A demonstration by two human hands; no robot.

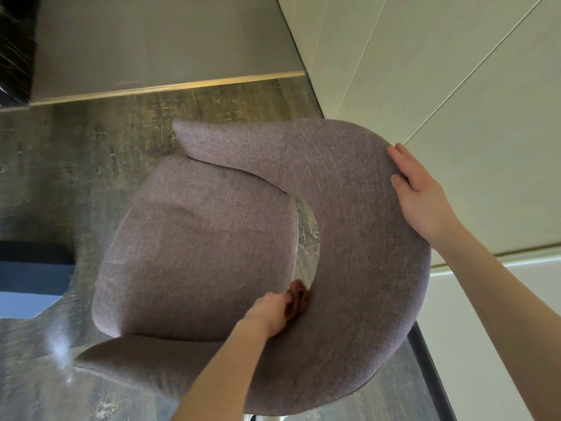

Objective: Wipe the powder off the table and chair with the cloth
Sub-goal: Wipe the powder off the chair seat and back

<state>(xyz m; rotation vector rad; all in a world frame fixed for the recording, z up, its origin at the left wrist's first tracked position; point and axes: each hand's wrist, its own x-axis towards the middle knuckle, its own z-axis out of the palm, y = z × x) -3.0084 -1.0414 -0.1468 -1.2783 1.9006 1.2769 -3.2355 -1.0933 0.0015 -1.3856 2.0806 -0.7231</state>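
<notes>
A mauve fabric chair (197, 247) with a curved backrest (358, 214) fills the middle of the view, seen from above. My left hand (270, 311) is closed around a bunched brown cloth (299, 300) and presses it into the gap where the seat's rear edge meets the backrest. My right hand (420, 196) lies flat on the outer top edge of the backrest, fingers spread over the fabric. No powder shows on the seat. The table is out of view.
Worn dark wood-look floor (76, 153) surrounds the chair. A grey panel with a brass strip (170, 86) runs along the far side. Pale wall panels (455, 86) stand close on the right. A dark blue object (30, 278) sits at the left edge.
</notes>
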